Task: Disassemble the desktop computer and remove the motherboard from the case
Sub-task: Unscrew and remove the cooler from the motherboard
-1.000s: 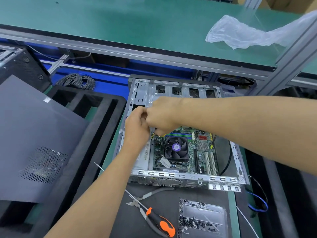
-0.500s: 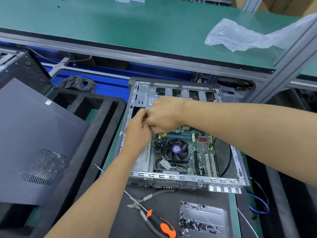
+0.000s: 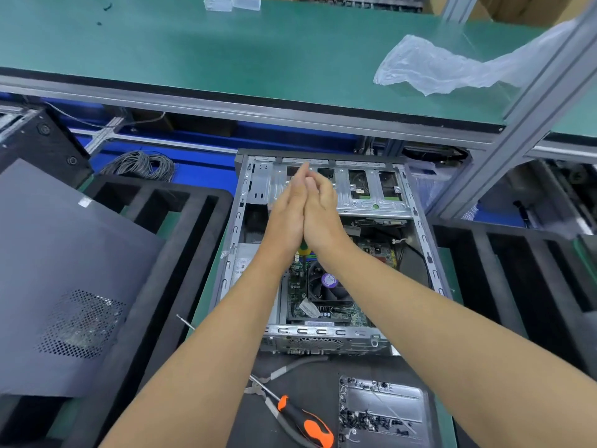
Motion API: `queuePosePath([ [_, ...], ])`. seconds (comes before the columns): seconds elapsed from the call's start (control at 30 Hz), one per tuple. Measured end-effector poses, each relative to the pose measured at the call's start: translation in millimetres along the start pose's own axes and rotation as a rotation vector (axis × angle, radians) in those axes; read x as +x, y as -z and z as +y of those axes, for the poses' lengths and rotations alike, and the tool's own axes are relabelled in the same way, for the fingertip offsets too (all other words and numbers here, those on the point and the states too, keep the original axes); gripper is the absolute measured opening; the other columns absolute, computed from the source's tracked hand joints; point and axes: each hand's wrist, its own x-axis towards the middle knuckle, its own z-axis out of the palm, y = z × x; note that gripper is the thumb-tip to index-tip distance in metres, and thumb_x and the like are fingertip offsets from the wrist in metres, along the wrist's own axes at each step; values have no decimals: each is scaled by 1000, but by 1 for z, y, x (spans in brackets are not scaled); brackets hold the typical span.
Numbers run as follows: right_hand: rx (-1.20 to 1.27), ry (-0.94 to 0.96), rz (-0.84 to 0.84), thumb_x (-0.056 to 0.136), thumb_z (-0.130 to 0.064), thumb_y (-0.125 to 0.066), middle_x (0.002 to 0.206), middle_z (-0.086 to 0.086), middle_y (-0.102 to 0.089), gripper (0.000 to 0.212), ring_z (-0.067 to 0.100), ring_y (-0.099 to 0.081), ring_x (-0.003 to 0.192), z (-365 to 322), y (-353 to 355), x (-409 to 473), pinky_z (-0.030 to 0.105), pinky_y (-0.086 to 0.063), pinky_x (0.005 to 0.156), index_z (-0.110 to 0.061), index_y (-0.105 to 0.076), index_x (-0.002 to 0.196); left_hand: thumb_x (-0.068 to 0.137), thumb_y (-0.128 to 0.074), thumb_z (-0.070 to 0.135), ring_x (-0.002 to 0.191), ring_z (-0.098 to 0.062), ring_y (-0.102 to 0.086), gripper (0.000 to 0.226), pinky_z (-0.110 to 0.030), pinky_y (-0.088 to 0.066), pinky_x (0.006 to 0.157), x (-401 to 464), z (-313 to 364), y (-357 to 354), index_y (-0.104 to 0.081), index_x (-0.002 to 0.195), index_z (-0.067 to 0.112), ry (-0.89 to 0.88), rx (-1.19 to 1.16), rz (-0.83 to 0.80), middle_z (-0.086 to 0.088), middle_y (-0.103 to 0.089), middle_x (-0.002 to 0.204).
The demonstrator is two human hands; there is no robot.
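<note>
Up over the open computer case (image 3: 420, 227), seen from the head camera, the left hand (image 3: 286, 218) and the right hand (image 3: 323, 215) are pressed palm to palm, fingers straight and pointing away from the person, holding nothing. They hover above the far half of the case, in front of its metal drive bays (image 3: 371, 189).

The case lies on its side on the workbench, open side up. The motherboard (image 3: 326, 305) sits inside it, in the near half, with a round black fan (image 3: 326, 282) on it bearing a purple sticker. A black cable (image 3: 420, 260) runs along the case's right inner wall.

Just before the case's near edge lie a pair of pliers (image 3: 281, 373) and a screwdriver (image 3: 303, 418) with an orange and black handle, its shaft crossing the pliers. Beside them, to the right, a grey tray (image 3: 384, 412) holds a scatter of small dark screws.

At the left, a grey side panel (image 3: 64, 270) with a patch of vent holes rests on black foam (image 3: 181, 240). On the green shelf (image 3: 226, 50) beyond the case, near its right end, lies a crumpled clear plastic bag (image 3: 433, 67). A coil of grey wire (image 3: 142, 164) lies below the shelf, left of the case.
</note>
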Motion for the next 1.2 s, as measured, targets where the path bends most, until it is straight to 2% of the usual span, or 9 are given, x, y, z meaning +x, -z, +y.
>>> queuePosePath([
  [0.1, -99, -53, 110, 99, -58, -25, 127, -1, -38, 37, 20, -39, 124, 3, 12, 0, 42, -36, 105, -34, -43, 120, 87, -36, 72, 91, -15, -71, 59, -45, -55, 88, -1, -2, -1, -78, 90, 30, -83, 78, 89, -1, -76, 94],
  [0.17, -164, 3, 161, 97, -60, -27, 126, -6, -35, 29, 19, -36, 125, 6, 31, -4, 38, -32, 103, -41, -40, 115, 88, -34, 73, 59, -20, -66, 70, -36, -52, 59, -2, -3, -4, -70, 58, 21, -111, 69, 150, -6, -70, 63],
  [0.27, -267, 116, 189, 97, -56, -33, 121, -9, -43, 29, 12, -41, 118, 16, 77, -18, 31, -34, 97, -38, -48, 114, 87, -25, 75, 42, -20, -49, 75, -26, -42, 47, -3, -5, -9, -50, 42, 20, -103, 44, 120, -4, -51, 43],
  [0.4, -433, 285, 423, 102, -27, -42, 74, 2, -42, 30, 21, -42, 80, 39, 140, -50, 37, -35, 75, -28, -49, 72, 89, -38, 66, 47, -16, -45, 58, -31, -41, 51, -5, -5, -13, -47, 52, 22, -129, 122, 126, -1, -49, 49],
  [0.53, -422, 280, 608, 98, -27, -43, 100, 4, -48, 14, 11, -41, 98, 56, 165, -85, 22, -34, 89, -22, -56, 96, 89, -45, 38, 66, -13, -51, 13, -37, -40, 62, -9, -13, -11, -52, 78, 35, -105, 220, 9, 6, -58, 72],
  [0.67, -409, 279, 576, 97, -25, -47, 109, -3, -43, 9, 16, -44, 104, 61, 168, -96, 24, -37, 88, -27, -52, 104, 94, -43, 42, 65, -8, -53, 8, -39, -47, 61, -12, -15, -4, -50, 91, 42, -152, 395, -84, 5, -63, 83],
  [0.8, -357, 281, 562, 100, -17, -49, 110, 3, -50, 9, 4, -50, 94, 59, 171, -95, 7, -36, 80, -22, -53, 106, 73, -57, 27, 91, -30, -71, 14, -39, -58, 78, 5, 5, -2, -67, 65, 25, 3, 115, -212, -12, -74, 82],
  [0.93, -276, 241, 590, 100, -23, -49, 107, 3, -56, 9, 4, -52, 90, 63, 173, -92, 8, -38, 76, -21, -55, 106, 76, -48, 22, 59, -23, -58, 22, -35, -48, 63, 15, 2, 2, -57, 56, 22, -8, 46, -83, -3, -60, 60],
  [1.2, -206, 280, 577, 96, -36, -45, 107, 6, -56, 25, 13, -54, 91, 65, 176, -96, 14, -42, 78, -16, -55, 108, 92, -43, 40, 85, -11, -54, 20, -43, -49, 78, -4, -9, -1, -46, 111, 46, -36, 334, -103, 21, -57, 89],
])
